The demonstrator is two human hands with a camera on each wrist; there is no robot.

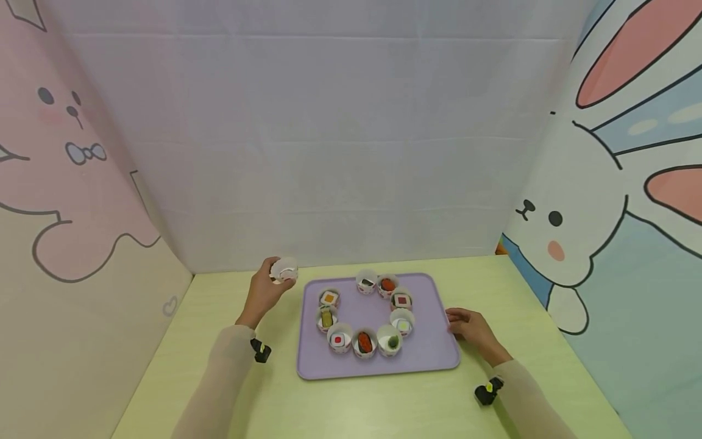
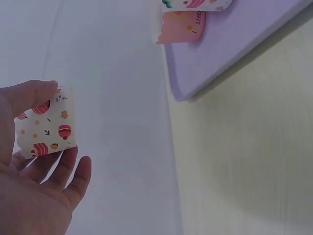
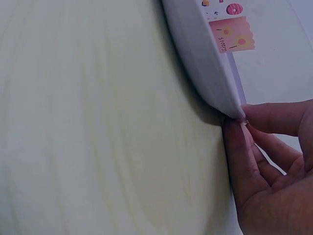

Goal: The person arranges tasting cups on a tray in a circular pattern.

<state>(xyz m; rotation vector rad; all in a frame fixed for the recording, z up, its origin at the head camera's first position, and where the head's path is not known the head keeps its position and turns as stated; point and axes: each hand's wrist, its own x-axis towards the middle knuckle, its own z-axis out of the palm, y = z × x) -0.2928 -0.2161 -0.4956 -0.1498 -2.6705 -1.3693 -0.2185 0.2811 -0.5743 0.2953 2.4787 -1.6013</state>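
My left hand [image 1: 265, 294] holds a small white paper baking cup [image 1: 284, 269] in the air, off the tray's upper left corner. Cupcake prints cover the cup's side in the left wrist view, where the thumb [image 2: 34, 95] lies on one side and fingers on the other. What the cup contains cannot be made out. At the right edge of a lilac tray [image 1: 433, 341], my right hand [image 1: 473, 328] pinches the rim between thumb and fingers. Several paper cups with toy-like sushi pieces stand in a ring on the tray, among them one with a red-orange topping [image 1: 364, 343].
The tray lies on a pale yellow-green table [image 1: 351, 405]. A white cloth backdrop [image 1: 351, 152] rises behind the table. Printed cloth walls with rabbit drawings stand at both sides, the right one [image 1: 592, 244] close to the table's edge.
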